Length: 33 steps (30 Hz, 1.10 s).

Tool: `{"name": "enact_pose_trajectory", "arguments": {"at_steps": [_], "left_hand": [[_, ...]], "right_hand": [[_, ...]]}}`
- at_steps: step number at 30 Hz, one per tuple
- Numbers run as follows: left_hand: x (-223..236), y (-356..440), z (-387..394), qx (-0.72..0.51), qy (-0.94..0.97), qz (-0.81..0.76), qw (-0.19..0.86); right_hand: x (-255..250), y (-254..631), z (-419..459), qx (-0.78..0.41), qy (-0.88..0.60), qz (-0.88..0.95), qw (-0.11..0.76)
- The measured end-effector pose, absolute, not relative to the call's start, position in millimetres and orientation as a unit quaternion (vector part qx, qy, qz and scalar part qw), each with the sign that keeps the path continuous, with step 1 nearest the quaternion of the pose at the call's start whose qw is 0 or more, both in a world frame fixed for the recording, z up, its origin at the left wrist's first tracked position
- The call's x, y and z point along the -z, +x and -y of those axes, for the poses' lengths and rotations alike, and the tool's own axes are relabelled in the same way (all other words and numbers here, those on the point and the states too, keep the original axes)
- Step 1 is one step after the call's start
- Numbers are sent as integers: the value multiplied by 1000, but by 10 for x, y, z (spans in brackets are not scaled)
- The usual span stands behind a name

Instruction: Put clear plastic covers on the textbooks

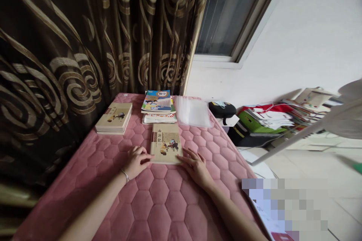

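Note:
A beige paperback book [167, 144] with dark Chinese lettering and a drawing of figures on its cover lies flat on the pink quilted mattress [160, 216]. My left hand [138, 162], a thin bracelet at its wrist, touches the book's lower left edge, its fingers loosely bent and apart. On the other side my right hand [196, 165] has its fingers spread, one digit touching the lower right corner. Neither hand is closed round the book. Left of it sits a stack of similar beige books [114, 118]. Just behind lies a pile topped by a blue illustrated textbook [157, 101].
Clear plastic sleeves [194, 111] lie behind the book, to the right. A patterned dark curtain [113, 37] hangs along the left and back. Beyond the mattress's right edge are a black case [222, 109], piled papers [273, 117] and a white fan [299, 137].

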State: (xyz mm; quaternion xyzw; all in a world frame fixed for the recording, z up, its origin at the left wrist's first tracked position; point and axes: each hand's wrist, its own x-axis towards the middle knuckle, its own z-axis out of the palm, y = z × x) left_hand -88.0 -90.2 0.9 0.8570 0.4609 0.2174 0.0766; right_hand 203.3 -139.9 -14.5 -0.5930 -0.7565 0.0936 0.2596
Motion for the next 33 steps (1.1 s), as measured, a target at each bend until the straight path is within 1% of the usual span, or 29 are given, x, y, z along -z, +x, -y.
{"name": "enact_pose_trajectory", "arguments": {"at_steps": [7,12,17,23,27,33], "left_hand": [[5,-904,903,-235,856,-452,93],[-22,-840,953,-244,850,-463,66],[-76,-530,1001,-232,856,-458,58],[-44,-294,973,-231,856,-457,68],[-36,-400,950,-232,851,-464,79],[-43,-779,881,-256,845,-462,88]], "right_hand": [[210,2068,1383,-90,-578,761,280],[164,2026,1403,-72,-575,769,270],[32,1743,1380,-66,-562,782,261],[37,1418,1261,-88,-560,769,296],[86,1513,1263,-95,-562,763,305],[107,1954,1336,-117,-578,752,296]]}}
